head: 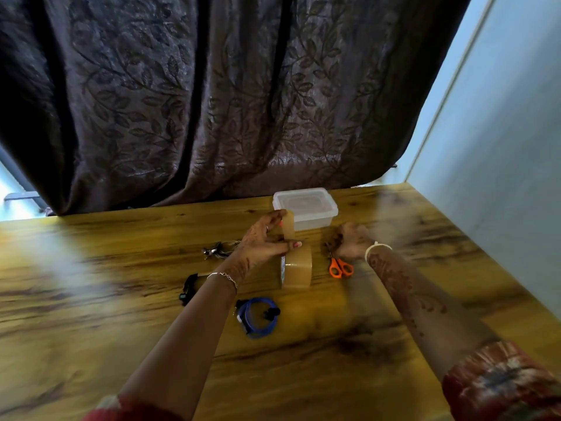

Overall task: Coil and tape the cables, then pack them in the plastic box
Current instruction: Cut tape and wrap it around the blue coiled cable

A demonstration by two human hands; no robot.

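Head camera view: a person's left hand (264,243) pinches a strip of tape (289,227) drawn upward from a brown tape roll (298,268) that stands on edge on a wooden table (91,299), the thumb lying across the top of the roll. The right hand (349,241) hangs with curled fingers over the blade end of orange-handled scissors (341,268), just right of the roll; motion blur leaves it unclear whether the hand grasps them. A blue coiled cable (258,318) lies on the table between the two forearms, nearer the camera than the roll. A black cable (188,288) shows partly from behind the left forearm, and a grey cable (216,250) sits beyond the left wrist. The clear plastic box (305,209), lid on, stands behind the tape near the table's far edge, before a dark leaf-patterned curtain (212,101).
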